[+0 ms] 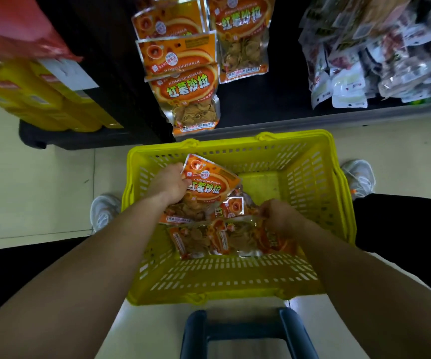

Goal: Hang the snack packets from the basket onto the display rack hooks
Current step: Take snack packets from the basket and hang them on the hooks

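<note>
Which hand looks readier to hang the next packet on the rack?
Left, likely. The left hand grips an orange packet nearest the hanging packets; the right hand is low among loose packets.

Stacked yellow boxes (41, 99), white shoe (104, 209), dark blue frame (245, 331)

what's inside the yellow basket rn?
Orange snack packets in a pile in the yellow basket. The left hand grips the top packet; the right hand holds a lower packet. Packets beneath are covered, so count unclear.

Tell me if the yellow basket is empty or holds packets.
Not empty: the yellow basket holds several orange snack packets. The left hand grips the top packet; the right hand grips a lower packet.
</note>
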`<state>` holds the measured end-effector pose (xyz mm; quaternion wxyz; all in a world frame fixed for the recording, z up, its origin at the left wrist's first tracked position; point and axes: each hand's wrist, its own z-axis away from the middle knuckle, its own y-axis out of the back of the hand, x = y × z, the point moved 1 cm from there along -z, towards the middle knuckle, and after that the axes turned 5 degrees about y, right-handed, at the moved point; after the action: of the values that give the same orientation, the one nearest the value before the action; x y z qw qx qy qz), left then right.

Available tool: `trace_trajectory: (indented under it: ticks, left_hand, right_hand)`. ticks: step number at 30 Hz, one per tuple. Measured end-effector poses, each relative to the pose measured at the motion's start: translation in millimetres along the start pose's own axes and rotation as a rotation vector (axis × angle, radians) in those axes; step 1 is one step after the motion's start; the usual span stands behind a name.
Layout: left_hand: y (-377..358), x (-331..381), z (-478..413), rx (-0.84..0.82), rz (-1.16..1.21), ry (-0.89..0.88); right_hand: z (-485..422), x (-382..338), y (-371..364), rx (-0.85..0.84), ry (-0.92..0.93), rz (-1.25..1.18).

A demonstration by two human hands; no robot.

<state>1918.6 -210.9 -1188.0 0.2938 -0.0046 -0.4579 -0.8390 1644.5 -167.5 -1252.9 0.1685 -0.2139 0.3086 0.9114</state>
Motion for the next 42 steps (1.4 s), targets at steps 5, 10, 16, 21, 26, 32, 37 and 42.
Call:
trace_trajectory:
  ticks: [5,10,16,21,26,32,37,42]
  left_hand:
    - [28,8,27,-0.009,-0.057,-0.060]
    - [72,26,74,0.031,0.017,-0.178]
    - [141,57,135,0.100,0.182,-0.379]
    - [170,69,171,0.085,0.350,-0.536]
    - [163,77,175,0.029,0.485,-0.542]
    - [150,87,163,0.018,0.559,-0.539]
    - [144,110,152,0.032,0.525,-0.569]
    - [152,111,123,0.001,0.454,-0.534]
  right_hand:
    - [28,-41,53,0.079,0.134,0.175]
    - [90,-106,116,0.135,0.347,0.388]
    - [179,-163,184,0.425,0.476,0.455]
    - [212,-179,207,0.639,0.643,0.325]
    - [199,-187,196,0.633,0.640,0.156]
    - [177,-196,200,0.671,0.515,0.193]
    - [156,-199,211,0.721,0.430,0.272]
    - [133,-198,226,0.675,0.391,0.213]
